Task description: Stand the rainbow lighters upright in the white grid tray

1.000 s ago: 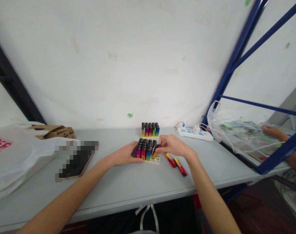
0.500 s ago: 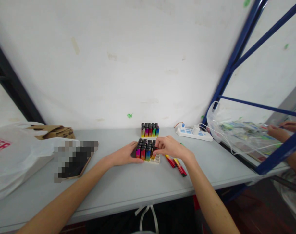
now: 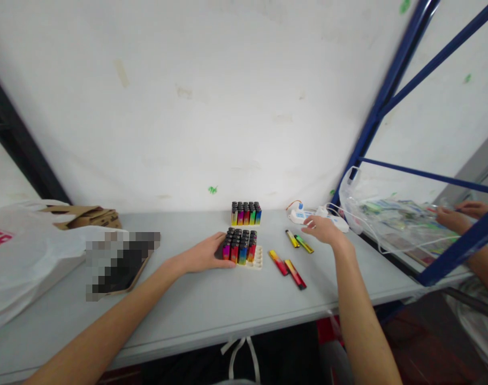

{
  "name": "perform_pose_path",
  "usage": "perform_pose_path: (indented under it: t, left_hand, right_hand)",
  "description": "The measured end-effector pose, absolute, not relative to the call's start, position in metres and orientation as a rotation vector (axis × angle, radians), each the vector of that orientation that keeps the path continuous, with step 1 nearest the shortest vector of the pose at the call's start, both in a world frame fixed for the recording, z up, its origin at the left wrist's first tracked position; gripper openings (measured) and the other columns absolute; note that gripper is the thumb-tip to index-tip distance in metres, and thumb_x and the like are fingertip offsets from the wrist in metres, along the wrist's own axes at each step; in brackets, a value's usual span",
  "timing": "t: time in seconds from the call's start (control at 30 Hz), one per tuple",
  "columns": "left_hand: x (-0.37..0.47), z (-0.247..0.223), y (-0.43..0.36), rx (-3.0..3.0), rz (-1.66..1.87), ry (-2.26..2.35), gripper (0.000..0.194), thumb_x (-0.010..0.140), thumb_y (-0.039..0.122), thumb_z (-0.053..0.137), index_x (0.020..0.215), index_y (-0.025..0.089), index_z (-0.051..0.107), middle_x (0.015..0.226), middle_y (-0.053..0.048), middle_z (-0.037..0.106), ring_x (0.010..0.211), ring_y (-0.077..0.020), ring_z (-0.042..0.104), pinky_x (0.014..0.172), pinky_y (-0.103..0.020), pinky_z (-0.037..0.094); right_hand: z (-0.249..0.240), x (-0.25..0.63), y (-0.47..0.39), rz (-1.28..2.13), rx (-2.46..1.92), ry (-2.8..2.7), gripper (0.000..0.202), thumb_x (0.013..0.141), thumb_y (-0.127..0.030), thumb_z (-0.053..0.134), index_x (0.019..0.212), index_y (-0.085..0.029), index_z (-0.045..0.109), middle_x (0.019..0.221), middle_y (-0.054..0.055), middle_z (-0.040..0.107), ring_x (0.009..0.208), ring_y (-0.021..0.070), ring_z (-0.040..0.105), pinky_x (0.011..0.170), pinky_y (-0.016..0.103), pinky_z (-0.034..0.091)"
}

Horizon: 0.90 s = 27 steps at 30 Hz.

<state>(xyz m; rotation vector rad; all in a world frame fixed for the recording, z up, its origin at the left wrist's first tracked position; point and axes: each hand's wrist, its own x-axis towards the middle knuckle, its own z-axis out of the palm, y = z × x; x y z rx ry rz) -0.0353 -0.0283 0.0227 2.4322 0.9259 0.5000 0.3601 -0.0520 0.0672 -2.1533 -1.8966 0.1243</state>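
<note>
Several black-topped, brightly coloured lighters (image 3: pixel 243 251) stand upright in a white tray (image 3: pixel 258 262), whose right-hand holes are bare. My left hand (image 3: pixel 207 253) grips the left side of this group, thumb at the front and fingers behind. My right hand (image 3: pixel 321 230) hovers over the table with fingers apart and nothing visible in them. Below and left of it lie a yellow lighter (image 3: pixel 292 238) and a green-yellow lighter (image 3: pixel 304 244). Nearer the front edge, two red-yellow lighters (image 3: pixel 278 262) (image 3: pixel 295 275) lie flat.
A second group of upright lighters (image 3: pixel 246 214) stands by the wall. Behind my right hand is a white power strip (image 3: pixel 340 223). A phone (image 3: pixel 127 264), plastic bag (image 3: pixel 35 256) and cardboard (image 3: pixel 93 217) are left. Another person's hands (image 3: pixel 456 216) show beyond the blue frame (image 3: pixel 368 128).
My right hand has let go of a lighter in the tray and moved right, its fingers spreading. The yellow and green-yellow lighters it covered now show. My left hand stays in place.
</note>
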Motion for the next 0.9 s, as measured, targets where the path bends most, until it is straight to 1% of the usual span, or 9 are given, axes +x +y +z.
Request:
perform_pose_path:
  t: [0.1, 0.17, 0.27, 0.4, 0.5, 0.6, 0.7, 0.8, 0.9]
  left_hand:
    - [-0.035, 0.025, -0.03, 2.429, 0.503, 0.915, 0.074, 0.077, 0.057, 0.078, 0.136, 0.019, 0.055, 0.137, -0.011, 0.061, 0.125, -0.0352, 0.058, 0.112, -0.045, 0.044]
    - [-0.035, 0.026, -0.03, 2.427, 0.507, 0.923, 0.074, 0.076, 0.057, 0.078, 0.136, 0.019, 0.055, 0.137, -0.01, 0.061, 0.126, -0.0353, 0.058, 0.112, -0.045, 0.044]
    - [-0.035, 0.026, -0.031, 2.424, 0.511, 0.93, 0.074, 0.076, 0.057, 0.078, 0.136, 0.02, 0.056, 0.136, -0.01, 0.062, 0.125, -0.0351, 0.059, 0.111, -0.045, 0.046]
    - [-0.035, 0.026, -0.031, 2.425, 0.506, 0.926, 0.073, 0.076, 0.057, 0.078, 0.135, 0.019, 0.056, 0.136, -0.011, 0.062, 0.125, -0.0345, 0.058, 0.112, -0.044, 0.045]
    - [-0.035, 0.025, -0.03, 2.425, 0.493, 0.93, 0.073, 0.077, 0.057, 0.077, 0.135, 0.019, 0.055, 0.137, -0.011, 0.06, 0.127, -0.0342, 0.057, 0.114, -0.044, 0.043]
    - [-0.036, 0.024, -0.03, 2.421, 0.5, 0.913, 0.071, 0.078, 0.058, 0.077, 0.134, 0.02, 0.056, 0.136, -0.011, 0.061, 0.126, -0.0346, 0.057, 0.114, -0.045, 0.042]
    - [-0.036, 0.024, -0.03, 2.411, 0.505, 0.898, 0.071, 0.078, 0.059, 0.077, 0.133, 0.02, 0.056, 0.134, -0.011, 0.062, 0.124, -0.0348, 0.058, 0.112, -0.046, 0.044]
    - [-0.036, 0.024, -0.029, 2.412, 0.525, 0.88, 0.072, 0.078, 0.058, 0.077, 0.135, 0.021, 0.055, 0.135, -0.011, 0.061, 0.124, -0.0349, 0.058, 0.111, -0.046, 0.044]
    - [-0.036, 0.023, -0.029, 2.422, 0.529, 0.871, 0.073, 0.078, 0.058, 0.077, 0.137, 0.021, 0.055, 0.136, -0.011, 0.06, 0.124, -0.0351, 0.057, 0.111, -0.047, 0.044]
  right_hand:
    - [0.057, 0.363, -0.049, 0.405, -2.312, -1.95, 0.041, 0.08, -0.025, 0.076, 0.119, -0.013, 0.07, 0.111, 0.013, 0.076, 0.094, 0.0236, 0.073, 0.079, 0.029, 0.052]
    - [0.055, 0.359, -0.048, 0.492, -2.32, -1.986, 0.044, 0.076, -0.024, 0.078, 0.118, -0.014, 0.072, 0.11, 0.012, 0.076, 0.092, 0.0236, 0.073, 0.078, 0.029, 0.054]
    - [0.054, 0.352, -0.047, 0.516, -2.233, -2.054, 0.041, 0.075, -0.021, 0.077, 0.116, -0.015, 0.073, 0.106, 0.011, 0.077, 0.09, 0.0238, 0.073, 0.076, 0.029, 0.055]
    - [0.053, 0.35, -0.047, 0.616, -2.105, -2.018, 0.031, 0.082, -0.021, 0.07, 0.112, -0.015, 0.069, 0.108, 0.013, 0.075, 0.076, 0.0211, 0.073, 0.067, 0.028, 0.055]
    - [0.056, 0.347, -0.05, 0.67, -1.87, -1.99, 0.021, 0.09, -0.022, 0.06, 0.11, -0.015, 0.061, 0.101, 0.01, 0.072, 0.067, 0.0155, 0.069, 0.067, 0.027, 0.054]
    - [0.064, 0.332, -0.057, 0.785, -1.555, -1.989, 0.016, 0.093, -0.029, 0.054, 0.104, -0.017, 0.054, 0.082, 0.001, 0.065, 0.062, 0.0119, 0.061, 0.064, 0.024, 0.05]
    - [0.073, 0.308, -0.063, 0.97, -1.345, -1.901, 0.018, 0.092, -0.037, 0.054, 0.098, -0.021, 0.048, 0.067, -0.006, 0.051, 0.053, 0.0095, 0.046, 0.052, 0.022, 0.039]
    - [0.076, 0.285, -0.065, 1.07, -1.238, -1.789, 0.031, 0.094, -0.053, 0.052, 0.096, -0.023, 0.044, 0.063, -0.01, 0.038, 0.048, 0.0079, 0.033, 0.046, 0.02, 0.029]
    - [0.073, 0.269, -0.061, 0.953, -1.225, -1.817, 0.046, 0.095, -0.067, 0.041, 0.088, -0.022, 0.046, 0.062, -0.009, 0.034, 0.048, 0.0082, 0.031, 0.044, 0.02, 0.029]
